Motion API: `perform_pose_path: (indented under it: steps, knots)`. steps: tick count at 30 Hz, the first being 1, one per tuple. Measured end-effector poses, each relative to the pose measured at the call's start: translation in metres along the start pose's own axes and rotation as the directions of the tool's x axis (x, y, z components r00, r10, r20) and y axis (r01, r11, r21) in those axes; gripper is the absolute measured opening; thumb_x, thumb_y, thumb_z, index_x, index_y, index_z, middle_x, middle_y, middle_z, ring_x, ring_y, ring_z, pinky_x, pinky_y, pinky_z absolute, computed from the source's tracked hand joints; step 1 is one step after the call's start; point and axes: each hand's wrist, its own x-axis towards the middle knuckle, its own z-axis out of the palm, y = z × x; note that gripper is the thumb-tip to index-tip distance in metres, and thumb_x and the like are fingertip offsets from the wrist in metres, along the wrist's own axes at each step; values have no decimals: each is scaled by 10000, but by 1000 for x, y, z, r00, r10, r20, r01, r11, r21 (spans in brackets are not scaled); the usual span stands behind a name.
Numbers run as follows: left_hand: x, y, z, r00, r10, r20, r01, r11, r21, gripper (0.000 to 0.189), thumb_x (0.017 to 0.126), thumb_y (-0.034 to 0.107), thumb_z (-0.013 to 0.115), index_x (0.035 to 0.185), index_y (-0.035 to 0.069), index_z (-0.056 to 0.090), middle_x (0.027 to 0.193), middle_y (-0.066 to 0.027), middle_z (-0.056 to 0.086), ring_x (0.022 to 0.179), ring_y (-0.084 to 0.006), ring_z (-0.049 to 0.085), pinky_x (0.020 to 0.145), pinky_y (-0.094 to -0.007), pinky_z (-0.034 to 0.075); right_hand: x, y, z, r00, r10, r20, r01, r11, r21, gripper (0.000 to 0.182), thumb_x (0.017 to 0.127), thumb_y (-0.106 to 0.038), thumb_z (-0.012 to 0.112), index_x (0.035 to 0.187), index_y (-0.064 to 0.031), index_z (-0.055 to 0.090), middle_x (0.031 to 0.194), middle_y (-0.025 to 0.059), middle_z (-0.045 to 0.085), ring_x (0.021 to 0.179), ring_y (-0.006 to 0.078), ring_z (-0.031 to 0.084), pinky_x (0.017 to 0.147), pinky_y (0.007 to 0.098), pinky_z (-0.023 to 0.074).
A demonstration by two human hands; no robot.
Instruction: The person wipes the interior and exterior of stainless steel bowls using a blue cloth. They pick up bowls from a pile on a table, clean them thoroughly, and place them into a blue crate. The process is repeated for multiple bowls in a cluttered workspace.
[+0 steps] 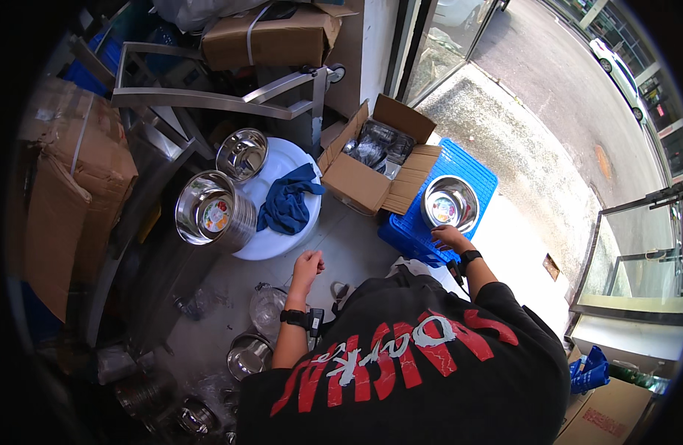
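My left hand (pixel 310 266) is loosely curled in the air before my body, below the round white table or lid (pixel 280 245), and nothing shows in it. On that white surface lie a crumpled dark blue cloth (pixel 286 203), a tall stack of nested stainless steel bowls (pixel 230 219) and another steel bowl (pixel 242 156). My right hand (pixel 450 238) is at the near rim of a stainless steel bowl (pixel 465 194) with a colourful sticker inside. This bowl rests on an upturned blue plastic crate (pixel 475 172). Whether the right fingers touch or grip the rim cannot be made out.
An open cardboard box (pixel 355 181) of plastic-wrapped items adjoins the crate. A metal frame (pixel 208 97) and strapped cartons (pixel 91 144) stand at the left. More steel bowls (pixel 248 359) and clear plastic wrap lie on the floor. A glass door (pixel 633 261) is at the right.
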Motion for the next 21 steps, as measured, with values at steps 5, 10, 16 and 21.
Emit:
perform_pose_path:
  steps: [5, 10, 16, 21]
  knots:
    - [22, 10, 69, 999, 39, -17, -38, 998, 49, 174, 898, 224, 572, 796, 84, 565, 744, -11, 593, 658, -96, 566, 581, -216, 435, 12, 53, -66, 995, 81, -61, -73, 989, 129, 306, 849, -254, 576, 1081, -54, 587, 861, 92, 614, 669, 239, 610, 597, 369, 508]
    - [20, 12, 155, 999, -36, -31, 37, 999, 29, 145, 899, 218, 567, 851, 82, 579, 799, -12, 616, 699, -98, 580, 608, -220, 445, 46, 101, -121, 983, 148, -109, -132, 981, 140, 375, 836, -261, 633, 1117, -28, 546, 862, 119, 608, 690, 257, 618, 606, 385, 516]
    - [0, 8, 227, 995, -96, -8, 96, 990, 105, 134, 921, 201, 539, 947, 76, 579, 907, -38, 631, 776, -116, 600, 670, -233, 463, 115, 154, -157, 945, 264, -194, -213, 945, 248, 374, 792, -299, 672, 928, 36, 576, 740, 135, 595, 602, 269, 609, 513, 384, 501]
    - [-27, 13, 253, 990, -132, -49, 138, 981, 137, 151, 929, 193, 524, 981, 64, 582, 945, -46, 632, 823, -121, 597, 698, -244, 459, 179, 223, -149, 990, -9, -138, 13, 999, 30, 332, 796, -283, 672, 846, 40, 615, 702, 139, 622, 562, 272, 613, 494, 364, 492]
